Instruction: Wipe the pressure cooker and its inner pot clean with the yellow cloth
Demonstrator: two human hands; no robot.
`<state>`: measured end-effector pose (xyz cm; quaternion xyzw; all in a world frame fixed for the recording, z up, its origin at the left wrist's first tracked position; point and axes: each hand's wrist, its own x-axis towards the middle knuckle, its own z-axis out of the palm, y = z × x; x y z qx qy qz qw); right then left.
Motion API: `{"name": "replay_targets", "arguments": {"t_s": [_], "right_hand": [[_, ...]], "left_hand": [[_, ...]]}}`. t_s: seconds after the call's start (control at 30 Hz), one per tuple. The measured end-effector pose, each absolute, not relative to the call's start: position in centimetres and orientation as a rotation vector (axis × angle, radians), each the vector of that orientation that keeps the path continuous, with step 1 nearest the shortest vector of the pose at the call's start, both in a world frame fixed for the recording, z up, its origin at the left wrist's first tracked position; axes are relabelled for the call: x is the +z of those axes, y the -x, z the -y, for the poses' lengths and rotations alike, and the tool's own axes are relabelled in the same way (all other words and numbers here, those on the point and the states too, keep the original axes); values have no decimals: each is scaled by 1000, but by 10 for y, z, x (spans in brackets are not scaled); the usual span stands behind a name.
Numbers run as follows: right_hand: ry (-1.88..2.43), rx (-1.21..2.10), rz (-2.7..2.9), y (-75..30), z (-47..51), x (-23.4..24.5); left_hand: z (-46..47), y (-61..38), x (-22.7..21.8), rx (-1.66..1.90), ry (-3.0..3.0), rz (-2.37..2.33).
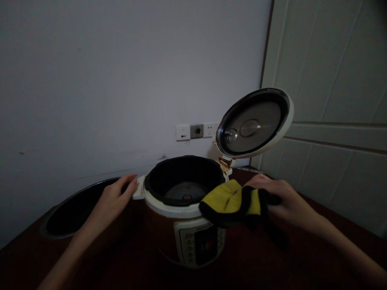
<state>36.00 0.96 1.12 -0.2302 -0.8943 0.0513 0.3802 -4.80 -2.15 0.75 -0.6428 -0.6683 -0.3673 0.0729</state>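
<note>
A dim room, seen from above a person's two bare hands, with an electric cooker standing upright on a dark red table, its control panel facing the viewer. Its round lid is hinged open, tilted up behind and to the right, with the metal underside showing. The cooker's dark well is open to view, down to a round plate at the bottom.

The left hand touches the white side handle of the cooker. Its thumb and fingers are slightly parted at the handle's outer end; whether that grip is clasped or merely resting, I cannot tell. The right hand has its grip closed around a yellow cloth with black edging, bunched so that its front part lies over the cooker's front right rim. Beyond the left forearm, a wide dark pot sits beside the cooker, partly hidden by the arm.

Behind are a pale wall with a row of sockets and, to the right, a panelled door.

The step in hand looks like wiping the rim. Continuing it would call for a steadying left hand and light pressure from the cloth along the edge, clear of the lid's hinge.
</note>
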Motion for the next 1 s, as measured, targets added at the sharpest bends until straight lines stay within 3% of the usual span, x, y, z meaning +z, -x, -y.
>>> {"name": "replay_targets", "arguments": {"t_s": [0.33,0.6,0.7,0.83,1.0], "right_hand": [[912,263,1997,-370,10,37],[766,154,1899,-324,11,76],[692,182,1855,-310,3,89],[622,291,1800,-302,-9,96],[492,795,1913,-303,-14,87]], "left_hand": [[65,-24,35,-1352,1860,1344],[35,-87,65,-1362,2668,1019],[22,-106,72,-1350,2785,1038],[13,-110,81,-1630,2753,1283],[5,-95,85,-1920,2582,1401]]}}
